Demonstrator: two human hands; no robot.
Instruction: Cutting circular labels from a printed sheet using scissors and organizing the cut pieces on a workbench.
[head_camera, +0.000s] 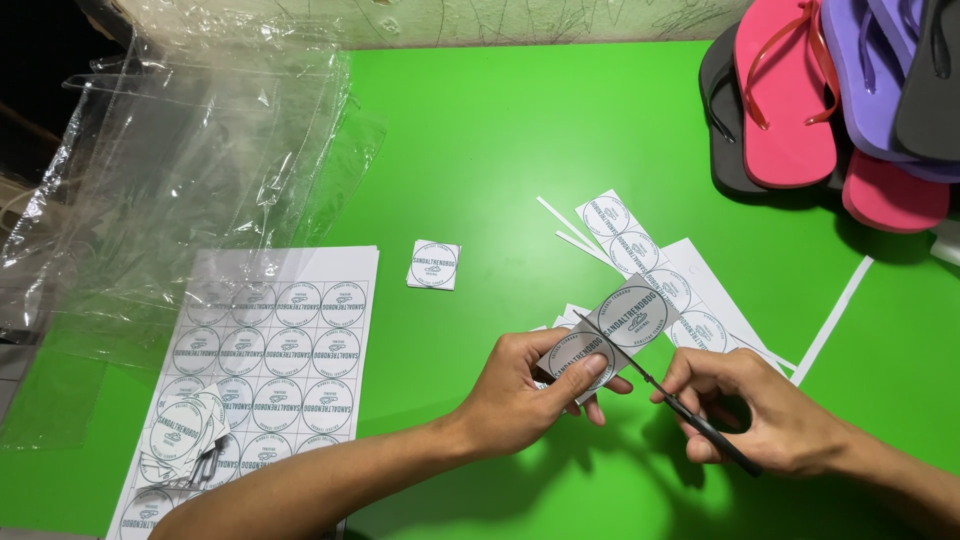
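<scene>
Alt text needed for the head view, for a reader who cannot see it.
Over a green table, a left hand holds a paper strip of round labels while a right hand cuts it with scissors. A printed sheet of labels and clear plastic bags lie to the left; foam sandals are stacked at top right.

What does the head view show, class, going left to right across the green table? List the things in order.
Clear plastic bags → white printed sheet of round labels → small square cut label → left hand → right hand → stacked foam sandals.
</scene>
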